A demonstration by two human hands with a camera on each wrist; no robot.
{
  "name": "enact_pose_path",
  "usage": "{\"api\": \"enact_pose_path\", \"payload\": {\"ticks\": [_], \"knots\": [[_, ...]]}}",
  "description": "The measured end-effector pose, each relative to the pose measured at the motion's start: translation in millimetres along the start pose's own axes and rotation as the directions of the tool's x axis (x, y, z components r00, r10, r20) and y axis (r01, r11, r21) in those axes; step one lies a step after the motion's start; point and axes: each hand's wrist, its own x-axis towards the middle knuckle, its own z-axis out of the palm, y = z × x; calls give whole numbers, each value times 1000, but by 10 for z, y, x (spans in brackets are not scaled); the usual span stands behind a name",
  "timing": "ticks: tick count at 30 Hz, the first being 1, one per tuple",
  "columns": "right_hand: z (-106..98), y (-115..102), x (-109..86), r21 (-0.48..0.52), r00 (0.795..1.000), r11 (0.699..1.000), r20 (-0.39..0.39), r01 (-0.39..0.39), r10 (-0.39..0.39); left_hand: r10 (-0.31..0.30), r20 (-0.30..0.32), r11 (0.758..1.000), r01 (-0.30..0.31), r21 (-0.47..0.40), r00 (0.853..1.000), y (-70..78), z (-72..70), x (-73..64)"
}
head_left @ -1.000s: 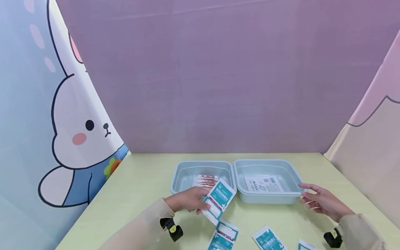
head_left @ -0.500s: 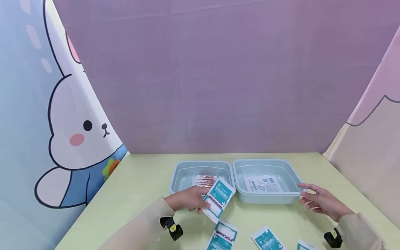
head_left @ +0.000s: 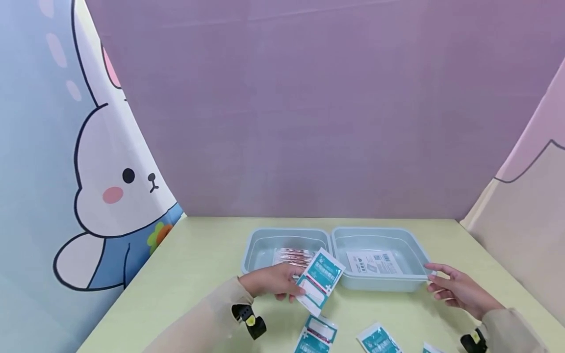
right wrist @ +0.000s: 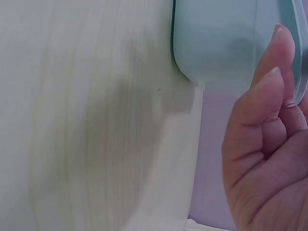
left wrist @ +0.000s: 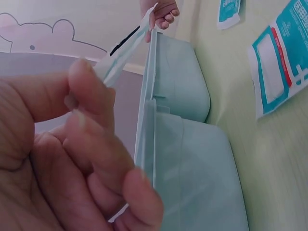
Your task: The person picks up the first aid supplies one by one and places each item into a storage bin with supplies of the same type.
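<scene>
Shifted rightward, the teal packet [head_left: 321, 281] pinched in the left hand [head_left: 274, 281] is best held clear of the lower-right tray [head_left: 384, 285], whose rim the right hand [head_left: 465, 291] pinches

Your head view looks forward and down; your wrist views, close in and turned sideways, share the right pale-blue rectangular plastic tray [head_left: 380, 284].
</scene>
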Motion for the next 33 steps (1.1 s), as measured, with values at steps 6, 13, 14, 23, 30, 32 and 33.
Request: {"api": "enact_pose_path", "payload": {"ticks": [6,13,14,23,30,32,33], "knots": [[-13,15,13,-2,1000,1000,9,19,-19,-14,-2,999,14,-38,1000,15,22,-14],[-14,30,19,5,1000,1000,9,25,-25,-27,-40,998,25,-56,999,-25,26,-63],[-9,34,17,6,999,1000,12,30,-30,-31,-48,998,28,-54,998,-32,27,-67],[5,-35,-16,-83,999,997,-54,-12,8,-6,-169,1000,6,3,986,-2,-2,-30],[24,-51,-18,-66,998,998,-54,-23,20,10,-257,1000,-8,9,966,67,-11,11],[32,-44,-12,-62,998,998,-52,-23,20,14,-262,1000,-12,12,965,87,-17,32],[36,-40,-9,-61,999,998,-51,-22,19,16,-265,1000,-14,11,964,98,-17,42]]}}
